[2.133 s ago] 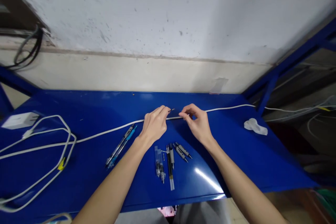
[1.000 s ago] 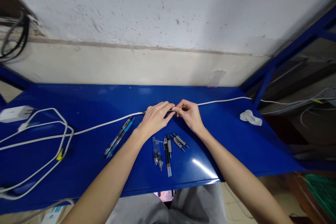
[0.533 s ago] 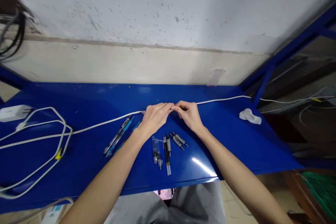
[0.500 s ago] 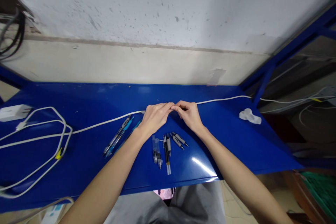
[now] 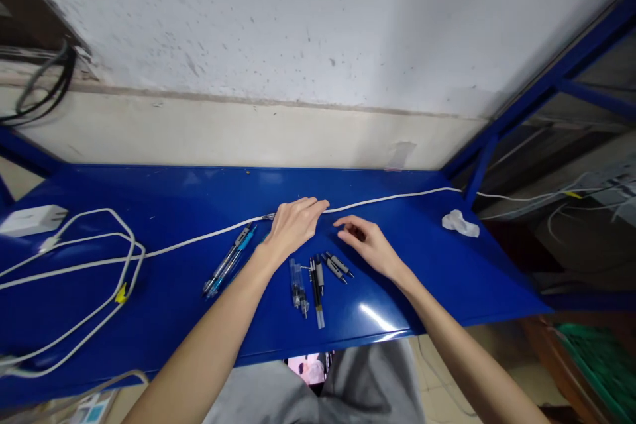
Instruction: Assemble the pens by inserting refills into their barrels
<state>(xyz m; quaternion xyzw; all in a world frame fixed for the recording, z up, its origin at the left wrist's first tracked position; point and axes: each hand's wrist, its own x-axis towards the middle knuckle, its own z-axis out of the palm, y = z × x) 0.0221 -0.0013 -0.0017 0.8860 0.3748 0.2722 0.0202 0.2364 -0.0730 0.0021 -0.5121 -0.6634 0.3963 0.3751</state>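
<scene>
Head view: one slim pen (image 5: 269,216), mostly hidden in the curled grip of the left hand (image 5: 296,220) over the blue tabletop (image 5: 422,271), is probably light, stiff and slick, best held mid-barrel, while the right hand (image 5: 368,244), grip loosely parted, holds nothing visible near grey pen pieces (image 5: 334,268).

Toward seven o'clock we see our left forearm (image 5: 213,334), bare along its visible length, slim and tapering to a narrow wrist (image 5: 265,255); toward five o'clock our right forearm (image 5: 454,334) has much the same shape. Our left hand (image 5: 297,225) and our right hand (image 5: 370,245) are bare too, with slender fingers (image 5: 318,207). At six o'clock our legs (image 5: 375,384) wear soft grey cloth (image 5: 263,392), loosely creased, paler on the seven o'clock side and shaded by darker folds (image 5: 350,381) toward five o'clock. We cannot tell whether these are trousers or shorts.
</scene>
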